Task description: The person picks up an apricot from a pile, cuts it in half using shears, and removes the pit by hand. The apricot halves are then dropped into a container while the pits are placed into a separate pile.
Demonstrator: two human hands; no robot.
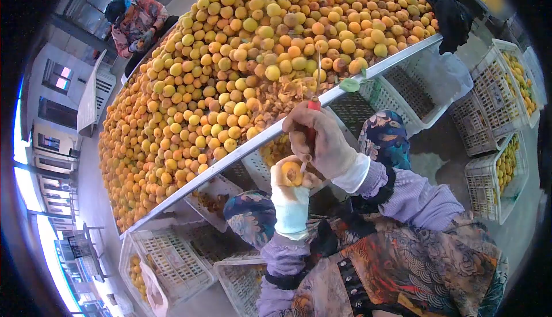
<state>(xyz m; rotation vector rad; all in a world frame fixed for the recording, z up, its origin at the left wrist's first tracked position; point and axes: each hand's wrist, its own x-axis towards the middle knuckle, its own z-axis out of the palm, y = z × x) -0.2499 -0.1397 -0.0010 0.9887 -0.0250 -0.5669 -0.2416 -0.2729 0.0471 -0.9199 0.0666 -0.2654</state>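
Note:
My left hand (286, 183), in a stained glove with a white cuff, is closed around a cut apricot (292, 173) that shows brown at its middle. Just above it, my right hand (326, 139) is wrapped round a red-handled knife (314, 105). Its thin metal blade points up and away from the apricot, over the table edge. Beyond both hands, a great heap of apricots (230, 81) covers the sloping table. A mound of torn apricot scraps (290, 94) lies at the heap's near edge, close to my right hand.
A metal rim (201, 177) borders the table. Plastic crates stand below and around me, including a crate (172, 256) at lower left and stacked crates (477, 110) at right, some holding apricots. A green leaf (349, 85) lies on the rim. Another person (138, 25) sits across the heap.

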